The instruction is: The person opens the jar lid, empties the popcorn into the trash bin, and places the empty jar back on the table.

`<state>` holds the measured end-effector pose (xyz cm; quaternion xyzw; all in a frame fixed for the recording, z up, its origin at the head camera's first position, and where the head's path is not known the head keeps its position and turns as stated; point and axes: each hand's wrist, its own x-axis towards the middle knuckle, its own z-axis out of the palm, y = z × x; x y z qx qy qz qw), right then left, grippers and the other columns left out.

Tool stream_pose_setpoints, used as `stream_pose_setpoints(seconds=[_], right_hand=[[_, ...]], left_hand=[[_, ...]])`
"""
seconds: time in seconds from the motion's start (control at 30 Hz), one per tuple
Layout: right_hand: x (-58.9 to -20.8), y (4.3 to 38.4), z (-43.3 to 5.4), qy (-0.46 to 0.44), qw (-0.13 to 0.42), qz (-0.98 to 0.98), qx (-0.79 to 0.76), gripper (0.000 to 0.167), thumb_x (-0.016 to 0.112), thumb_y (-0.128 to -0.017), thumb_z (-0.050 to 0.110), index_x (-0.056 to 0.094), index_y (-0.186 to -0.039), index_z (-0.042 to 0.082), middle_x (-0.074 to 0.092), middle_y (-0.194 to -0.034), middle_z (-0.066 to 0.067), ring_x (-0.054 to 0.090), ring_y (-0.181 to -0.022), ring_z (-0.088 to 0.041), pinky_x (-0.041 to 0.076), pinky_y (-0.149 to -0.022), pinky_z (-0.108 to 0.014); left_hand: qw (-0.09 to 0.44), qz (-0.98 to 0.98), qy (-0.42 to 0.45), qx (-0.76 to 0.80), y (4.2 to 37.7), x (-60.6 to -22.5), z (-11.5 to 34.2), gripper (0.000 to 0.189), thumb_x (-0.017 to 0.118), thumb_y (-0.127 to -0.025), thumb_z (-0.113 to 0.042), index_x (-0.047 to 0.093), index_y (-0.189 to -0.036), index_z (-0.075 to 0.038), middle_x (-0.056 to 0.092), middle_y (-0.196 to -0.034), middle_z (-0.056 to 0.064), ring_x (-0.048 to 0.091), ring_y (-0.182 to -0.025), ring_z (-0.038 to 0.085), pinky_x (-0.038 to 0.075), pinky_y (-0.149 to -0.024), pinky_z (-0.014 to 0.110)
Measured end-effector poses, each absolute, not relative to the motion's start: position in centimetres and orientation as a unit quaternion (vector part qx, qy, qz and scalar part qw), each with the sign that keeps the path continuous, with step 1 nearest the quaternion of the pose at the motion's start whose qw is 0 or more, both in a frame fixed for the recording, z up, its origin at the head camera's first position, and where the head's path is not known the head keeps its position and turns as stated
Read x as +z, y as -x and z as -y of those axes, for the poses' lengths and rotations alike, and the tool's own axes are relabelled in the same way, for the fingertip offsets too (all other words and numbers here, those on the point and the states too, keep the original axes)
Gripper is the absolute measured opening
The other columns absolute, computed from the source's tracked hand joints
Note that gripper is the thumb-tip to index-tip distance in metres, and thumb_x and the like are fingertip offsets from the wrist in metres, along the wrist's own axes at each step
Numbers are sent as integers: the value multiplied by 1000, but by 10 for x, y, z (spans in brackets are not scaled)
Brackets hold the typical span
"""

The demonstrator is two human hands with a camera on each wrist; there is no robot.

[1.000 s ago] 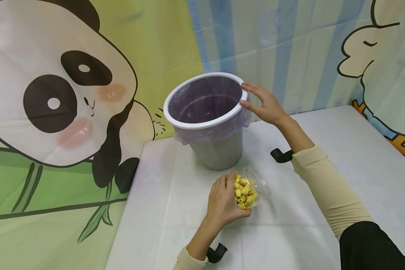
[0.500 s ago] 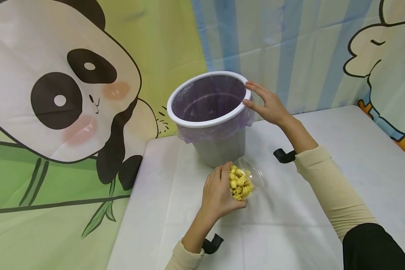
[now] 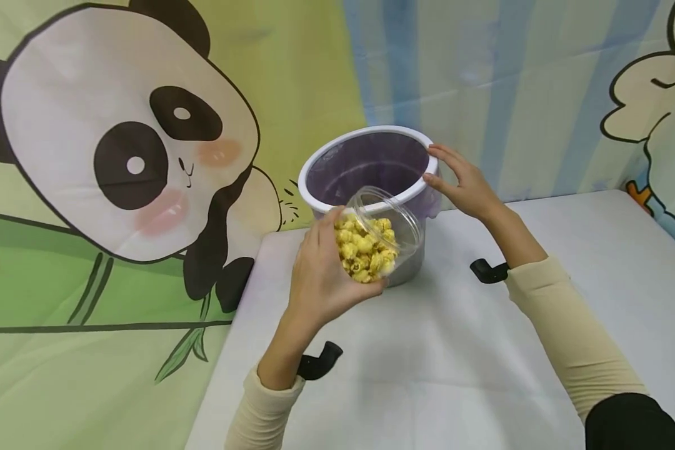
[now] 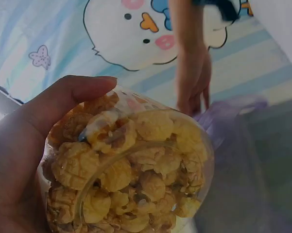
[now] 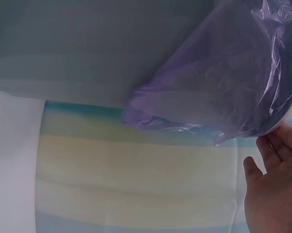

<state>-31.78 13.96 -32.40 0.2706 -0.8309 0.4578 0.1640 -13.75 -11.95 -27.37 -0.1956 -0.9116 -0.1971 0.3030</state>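
My left hand (image 3: 320, 275) grips a clear plastic tub (image 3: 406, 234) of yellow popcorn (image 3: 365, 250), fingers on its far side and thumb on the near side. The tub is tilted and overlaps the front of a grey bin (image 3: 410, 265) in the head view. Through its wall in the left wrist view, popcorn (image 4: 136, 170) packs the tub. The bin has a white rim (image 3: 365, 131) and a purple liner (image 3: 343, 169) folded over it. My right hand (image 3: 472, 187) touches the rim's right side with fingertips and extended thumb. Loose liner (image 5: 209, 87) hangs beside the right fingers (image 5: 269, 155).
The bin stands on a white-covered table (image 3: 455, 375) near its back edge. Behind hangs a printed cloth with a panda (image 3: 129, 150) and blue stripes (image 3: 506, 94). Black curved pieces (image 3: 489, 272) stick out at both wrists.
My left hand has lifted the popcorn tub from low in front of the bin up to near its rim. The right hand stays at the rim while the head view shifts slightly.
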Motion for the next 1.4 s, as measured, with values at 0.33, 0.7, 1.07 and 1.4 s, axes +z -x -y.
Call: stream_pose_setpoints(seconds=[0.33,0.7,1.07,1.4], right_hand=[[-331,311,-155,-266,159,829,465,61,54,-91,38,35,-142,12,25,-149,-4,19,-136,-21,16,-104,-58],[-335,308,-156,-276,156,835,449,62,53,-91,39,33,-142,9,24,-149,-7,19,-136,-28,17,-103,-60],[-330,312,-145,-292,154,824,461,62,52,-92,38,32,-142,9,22,-149,-7,18,-136,-28,16,-103,-60],[-327,314,-141,-295,151,822,463,63,51,-92,40,30,-143,8,20,-150,-6,16,-137,-27,16,-103,-61]], left_hand=[[252,945,112,-175,213,-201,129,112,82,-51,-50,27,-140,-10,46,-127,10,47,-113,24,42,-89,39],[208,969,94,-94,302,-190,149,113,82,-54,-47,21,-143,-16,46,-124,15,46,-111,29,40,-91,39],[198,964,174,38,328,-205,165,117,82,-51,-51,20,-142,-15,44,-126,16,45,-112,33,35,-97,42],[215,943,214,139,326,-218,162,116,80,-52,-56,19,-140,-11,38,-132,22,38,-120,38,31,-101,45]])
